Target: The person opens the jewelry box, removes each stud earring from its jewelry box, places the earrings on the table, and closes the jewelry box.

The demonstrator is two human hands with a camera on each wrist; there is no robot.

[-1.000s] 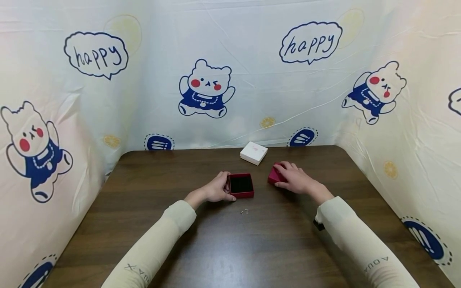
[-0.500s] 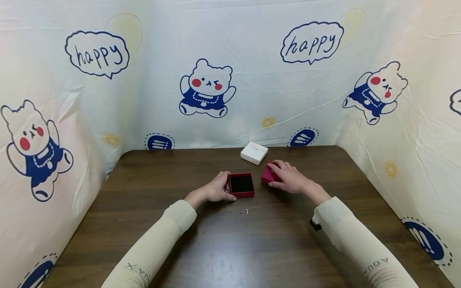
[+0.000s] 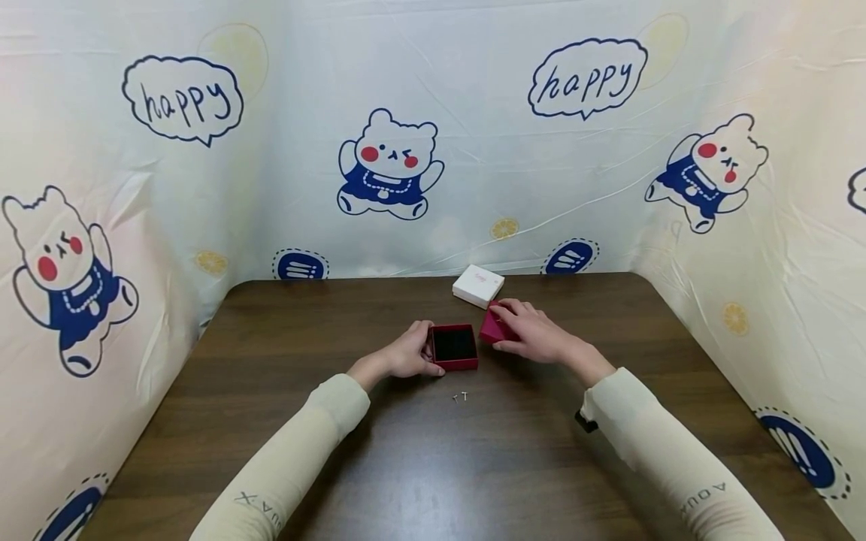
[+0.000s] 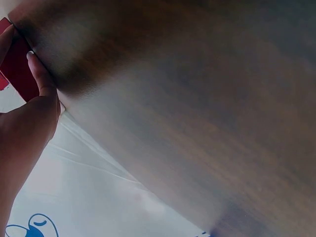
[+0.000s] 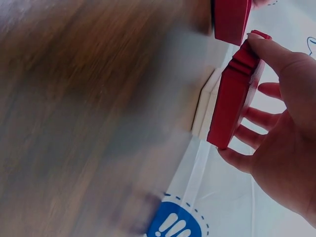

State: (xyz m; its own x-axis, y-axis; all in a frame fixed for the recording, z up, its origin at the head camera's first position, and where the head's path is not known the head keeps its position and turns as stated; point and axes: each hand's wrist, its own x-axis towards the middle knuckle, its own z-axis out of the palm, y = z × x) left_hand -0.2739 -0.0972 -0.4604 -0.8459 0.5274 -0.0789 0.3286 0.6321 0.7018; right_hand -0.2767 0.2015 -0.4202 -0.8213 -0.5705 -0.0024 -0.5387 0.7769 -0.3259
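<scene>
In the head view, a small square red box base (image 3: 461, 365) with a black insert sits open-topped on the table. My left hand (image 3: 406, 356) grips its left side, thumb at the near corner; the left wrist view catches the red wall (image 4: 19, 69) between thumb and fingers. Just to the right, my right hand (image 3: 537, 334) holds the red box lid (image 3: 494, 329) from above. Ridges cross the lid's side (image 5: 234, 94) in the right wrist view, where thumb and fingertips pinch its edges. Nearer me lie two tiny silvery pin-like pieces (image 3: 464, 396), too small to identify.
A white box (image 3: 478, 285) with faint pink print stands near the table's back edge, close behind the lid. Brown wooden table (image 3: 304, 315) stretches around the items. A printed cloth (image 3: 473, 150) hangs along the back and both sides.
My right hand has moved left with the red lid, bringing it close to the box base. The left hand and box base have stayed put.
</scene>
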